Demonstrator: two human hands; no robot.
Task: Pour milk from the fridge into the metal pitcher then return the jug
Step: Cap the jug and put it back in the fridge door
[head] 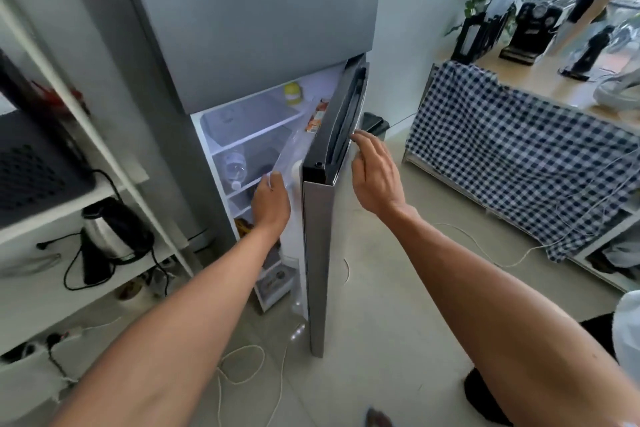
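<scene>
The grey fridge (249, 21) stands ahead with its lower door (320, 239) swung open towards me. A white jug top (295, 170) shows in the door's inner shelf, mostly hidden by the door edge. My left hand (272, 201) reaches inside the fridge, with its fingers right beside that jug; no grip on it is visible. My right hand (375, 177) is outside the door, fingers spread, with its fingertips touching the dark handle strip on the door's top edge. Inside, a clear water bottle (234, 166) lies on a shelf. No metal pitcher can be made out.
A white shelf unit on the left holds a steel kettle (110, 236) with trailing cords. On the right, a counter draped in a blue checked cloth (519, 156) carries black appliances and a plant. White cables (242, 367) lie on the floor. A person's arm (588, 7) reaches over the counter.
</scene>
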